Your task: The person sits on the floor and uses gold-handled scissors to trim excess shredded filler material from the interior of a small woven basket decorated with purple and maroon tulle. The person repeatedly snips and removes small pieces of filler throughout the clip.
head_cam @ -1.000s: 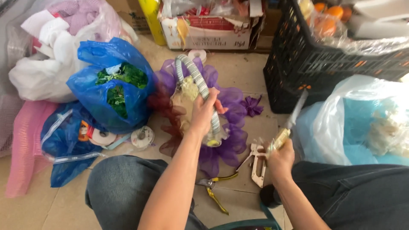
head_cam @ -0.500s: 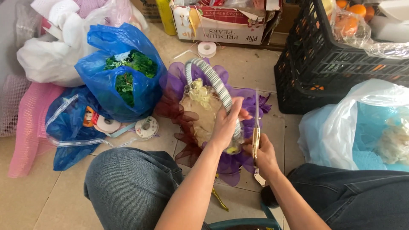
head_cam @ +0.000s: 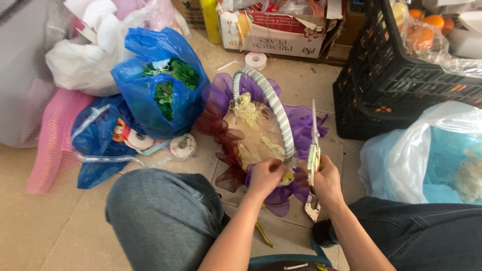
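A small basket (head_cam: 258,135) trimmed with purple and dark red mesh ruffles sits on the tiled floor (head_cam: 45,226) between the person's knees, its striped grey-and-white handle arching from the far rim to the near rim. The left hand (head_cam: 265,175) pinches the near rim at the foot of that handle, fingers closed on the trim. The right hand (head_cam: 326,181) is clenched around a pair of scissors (head_cam: 314,150), blades pointing up and away, just beside the handle's base. Left of the basket stands a blue plastic bag (head_cam: 160,85) holding green foliage, with rolls of tape (head_cam: 183,145) at its foot. At the far edge of the floor lies a long cardboard box (head_cam: 273,27) with a red and cream printed side. A black plastic crate (head_cam: 396,80) stands at the far right, and a pale blue bag (head_cam: 427,150) lies near the right knee.
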